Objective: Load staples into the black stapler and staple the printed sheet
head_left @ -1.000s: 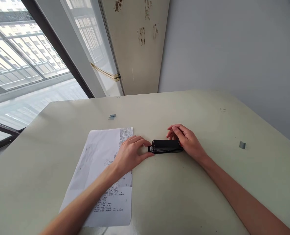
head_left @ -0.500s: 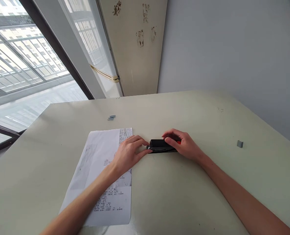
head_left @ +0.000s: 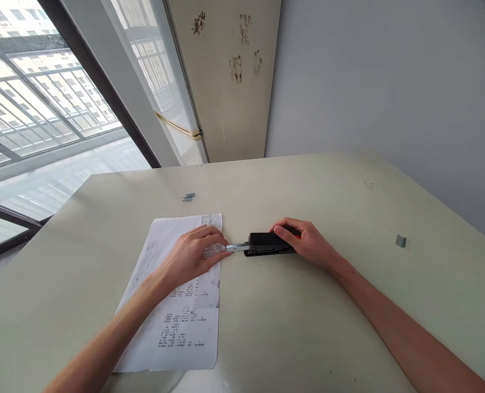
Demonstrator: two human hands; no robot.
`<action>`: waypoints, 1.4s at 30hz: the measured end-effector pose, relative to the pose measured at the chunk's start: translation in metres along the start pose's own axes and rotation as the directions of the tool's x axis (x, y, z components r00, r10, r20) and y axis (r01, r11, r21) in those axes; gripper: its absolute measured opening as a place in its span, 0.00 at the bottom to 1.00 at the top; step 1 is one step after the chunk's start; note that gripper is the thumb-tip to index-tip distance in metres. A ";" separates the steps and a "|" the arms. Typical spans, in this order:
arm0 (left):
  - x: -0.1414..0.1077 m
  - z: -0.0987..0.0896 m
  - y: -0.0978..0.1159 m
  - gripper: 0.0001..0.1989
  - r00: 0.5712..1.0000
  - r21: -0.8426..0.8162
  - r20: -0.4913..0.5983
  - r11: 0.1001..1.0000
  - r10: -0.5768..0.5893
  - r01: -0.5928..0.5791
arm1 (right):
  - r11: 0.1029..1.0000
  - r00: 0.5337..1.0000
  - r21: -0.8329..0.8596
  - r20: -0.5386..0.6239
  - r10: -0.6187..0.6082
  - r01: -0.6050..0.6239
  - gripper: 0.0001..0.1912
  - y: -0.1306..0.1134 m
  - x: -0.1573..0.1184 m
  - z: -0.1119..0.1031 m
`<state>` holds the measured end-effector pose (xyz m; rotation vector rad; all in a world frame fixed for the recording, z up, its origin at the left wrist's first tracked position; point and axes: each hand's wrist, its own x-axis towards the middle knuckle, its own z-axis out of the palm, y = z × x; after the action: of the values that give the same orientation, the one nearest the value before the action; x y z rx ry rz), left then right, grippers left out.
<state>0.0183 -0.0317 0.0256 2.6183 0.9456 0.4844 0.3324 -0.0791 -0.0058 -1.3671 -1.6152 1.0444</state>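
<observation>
A black stapler [head_left: 267, 243] lies on the pale table, its front pointing left. My right hand [head_left: 305, 240] is wrapped round its rear end, where a bit of red shows. From the stapler's front a silver metal tray [head_left: 237, 248] sticks out to the left. My left hand [head_left: 197, 252] pinches the outer end of that tray between thumb and fingers, above the printed paper sheet [head_left: 189, 344]. The left forearm crosses over the sheet and hides part of it.
Small grey staple strips [head_left: 189, 197] lie behind the paper. One more grey staple piece [head_left: 401, 240] sits at the right of the table [head_left: 328, 327]. Beyond the table are a window, a cream door-like panel [head_left: 242, 120] and a grey wall.
My left hand has moved left, away from the stapler's front, and the silver tray now shows between them. My right hand still holds the stapler in nearly the same place.
</observation>
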 end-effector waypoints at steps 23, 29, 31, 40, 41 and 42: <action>0.025 -0.029 -0.124 0.18 0.849 0.111 -0.211 0.851 -0.485 0.514 | 0.999 1.000 0.028 0.016 0.016 -0.017 0.23 -0.001 -0.001 0.000; 0.031 -0.016 -0.106 0.15 0.863 0.078 -0.234 0.876 -0.448 0.476 | 1.000 1.000 0.017 0.014 0.021 -0.021 0.23 -0.002 0.000 0.000; 0.033 -0.015 -0.095 0.14 0.874 0.056 -0.281 0.902 -0.397 0.428 | 1.000 1.000 0.012 0.016 0.026 -0.027 0.23 -0.002 0.000 0.000; 0.032 -0.019 -0.091 0.16 0.901 0.150 -0.244 0.904 -0.359 0.401 | 0.999 0.999 0.023 0.025 0.042 -0.043 0.23 -0.002 -0.001 0.000; 0.032 -0.018 -0.096 0.17 0.903 0.154 -0.205 0.898 -0.378 0.411 | 0.999 0.998 0.022 0.029 0.048 -0.049 0.23 -0.002 -0.001 0.000; 0.033 -0.016 -0.100 0.17 0.903 0.150 -0.181 0.896 -0.390 0.418 | 0.998 0.998 0.022 0.031 0.053 -0.053 0.23 -0.001 0.000 0.000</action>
<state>-0.0197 0.0662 0.0071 2.4600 1.6114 0.5026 0.3319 -0.0796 -0.0048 -1.3920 -1.5918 1.1158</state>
